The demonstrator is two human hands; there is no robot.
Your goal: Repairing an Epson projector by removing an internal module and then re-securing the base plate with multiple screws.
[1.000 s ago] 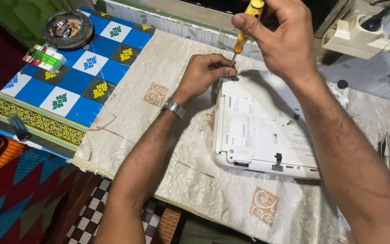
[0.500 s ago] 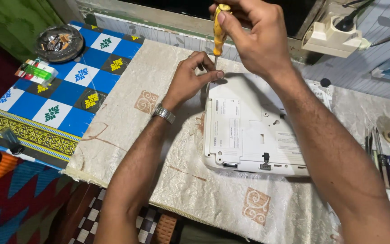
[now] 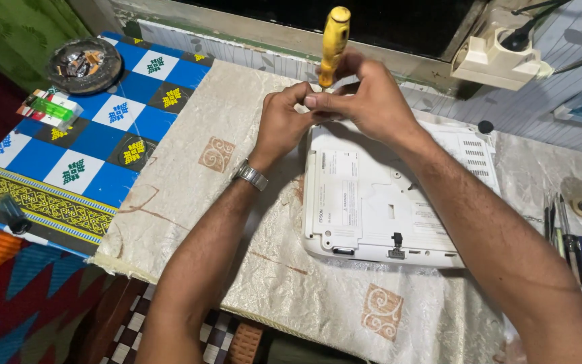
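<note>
Two hands meet at the far left corner of a white device, at about 12 o'clock from the middle of the work surface. Right hand [image 3: 372, 104]: fingers closed round the lower part of a yellow-handled screwdriver [image 3: 335, 42], which stands nearly upright with its handle top clear above the knuckles; the tip is hidden behind the fingers. Left hand [image 3: 284, 121]: fingers curled and pressed against the right hand's fingertips at the tool's base; whether they grip the shaft or only steady it cannot be told. A metal wristwatch [image 3: 250, 176] sits on the left wrist. The white device [image 3: 385, 202] lies flat, underside up, label panel visible, at 3 o'clock from the left hand, resting on a cream patterned cloth [image 3: 190, 202]. At 9 o'clock, a blue checked cloth [image 3: 95, 155] adjoins the cream one; on it, at 10 o'clock, a round dark ashtray [image 3: 84, 64] and just below it a small green and white box [image 3: 52, 108]. At 1 o'clock, a beige power socket block [image 3: 493, 57] sits on the ledge. At 3 o'clock, near the right edge, several pens or slim tools [image 3: 567, 232] lie side by side
</note>
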